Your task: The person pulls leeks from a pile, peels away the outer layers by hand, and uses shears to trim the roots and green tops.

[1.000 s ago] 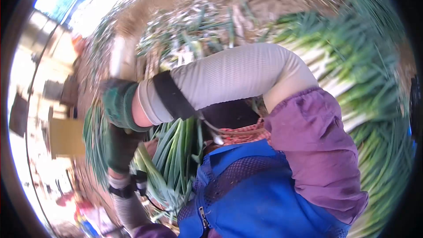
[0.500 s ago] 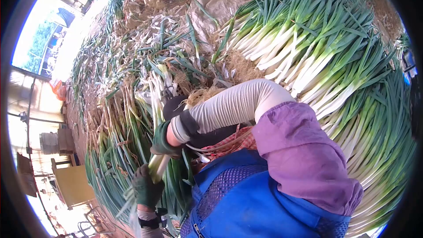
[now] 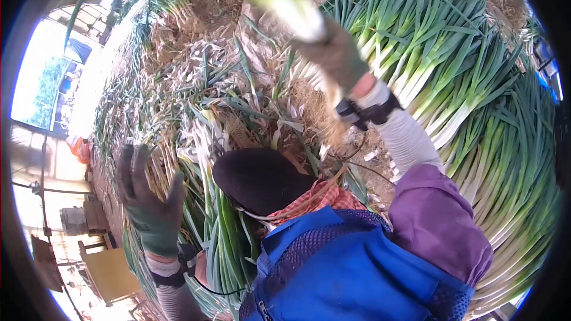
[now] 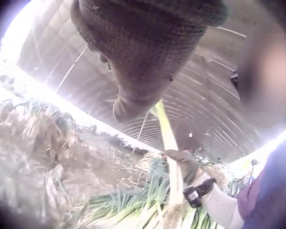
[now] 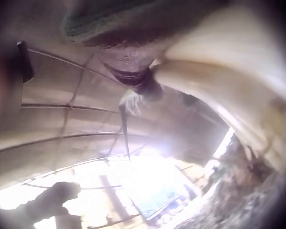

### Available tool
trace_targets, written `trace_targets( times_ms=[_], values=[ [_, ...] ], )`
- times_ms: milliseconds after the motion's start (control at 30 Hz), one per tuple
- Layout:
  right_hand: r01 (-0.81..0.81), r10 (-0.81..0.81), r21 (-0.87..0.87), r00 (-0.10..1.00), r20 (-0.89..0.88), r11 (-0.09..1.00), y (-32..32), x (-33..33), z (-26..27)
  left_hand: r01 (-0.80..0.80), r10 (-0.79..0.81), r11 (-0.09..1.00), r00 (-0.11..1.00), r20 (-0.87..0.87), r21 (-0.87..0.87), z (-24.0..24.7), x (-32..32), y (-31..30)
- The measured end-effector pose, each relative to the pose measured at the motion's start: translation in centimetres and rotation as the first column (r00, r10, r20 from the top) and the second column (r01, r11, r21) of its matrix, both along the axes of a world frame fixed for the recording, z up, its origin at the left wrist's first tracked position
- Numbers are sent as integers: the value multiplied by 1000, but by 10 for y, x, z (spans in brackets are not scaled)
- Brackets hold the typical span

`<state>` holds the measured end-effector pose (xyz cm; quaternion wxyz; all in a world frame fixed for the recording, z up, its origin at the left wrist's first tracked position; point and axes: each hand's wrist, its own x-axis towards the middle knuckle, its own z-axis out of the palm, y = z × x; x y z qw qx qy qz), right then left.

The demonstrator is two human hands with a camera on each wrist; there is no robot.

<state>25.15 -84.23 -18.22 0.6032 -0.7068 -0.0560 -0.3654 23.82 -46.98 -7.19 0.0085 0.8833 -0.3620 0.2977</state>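
Observation:
In the head view my gloved right hand (image 3: 339,56) grips a large leek (image 3: 291,6) near its white end, raised in front of me, with its blurred green part toward the top edge. The left wrist view shows this leek (image 4: 168,131) upright in the right hand (image 4: 183,164), roots at the bottom. My left hand (image 3: 151,205), also gloved, is held up at the left with fingers spread and nothing in it. Close up, its glove (image 4: 143,57) fills the top of the left wrist view. The leek's pale stalk (image 5: 214,88) crosses the right wrist view beside the glove (image 5: 124,36).
Trimmed-looking leeks (image 3: 505,154) lie in a long pile on the right. Untidy leeks (image 3: 223,244) lie beside my left arm. Loose leaves and peelings (image 3: 196,77) cover the ground ahead. A yellowish board (image 3: 113,273) stands at the lower left.
The right hand has swung up and to the right with the leek. My left hand, near its lower part before, has come away from it, risen left and spread its fingers.

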Motion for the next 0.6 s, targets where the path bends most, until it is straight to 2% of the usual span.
trace_targets(
  times_ms=[33, 67, 133, 200, 267, 300, 333, 400, 433, 533, 567, 600],
  values=[
    [144, -132, 61, 978, -162, 988, -21, -7, 0, -5, 1, 999, 991, -135, -33, -15, 4, 8],
    [291, -245, 97, 912, -329, 952, -43, -14, -1, -31, 31, 1000, 983, -179, 4, -31, 7, 18],
    [517, -455, 84, 810, -369, 852, -119, 11, -76, -161, 153, 987, 921, -359, 9, -83, 16, 58],
    [728, -620, -77, 518, -590, 682, -167, 24, -131, -261, 241, 964, 772, -588, 52, -129, 22, 99],
    [696, -664, -352, 240, -708, 626, -264, 56, -261, -316, 343, 934, 669, -659, 165, -157, 13, 115],
    [679, -592, -355, 145, -793, 642, -275, 45, -273, -314, 381, 922, 617, -689, 228, -166, 8, 122],
    [654, -507, -359, 44, -861, 666, -284, 33, -283, -263, 324, 944, 631, -705, 199, -184, 7, 139],
    [743, -498, -319, 23, -867, 589, -248, 20, -255, -329, 345, 925, 521, -780, 190, -195, -2, 147],
    [781, -518, -322, 2, -855, 535, -241, 22, -256, -336, 341, 924, 508, -791, 183, -200, -4, 148],
    [746, -485, -320, 4, -874, 584, -218, 18, -240, -370, 339, 913, 449, -827, 173, -215, -10, 153],
    [705, -487, -284, 99, -867, 650, -251, 25, -298, -389, 347, 904, 418, -840, 179, -221, -11, 154],
    [717, -514, -312, 75, -855, 623, -194, 9, -227, -408, 351, 895, 388, -853, 183, -228, -11, 156]
  ],
)
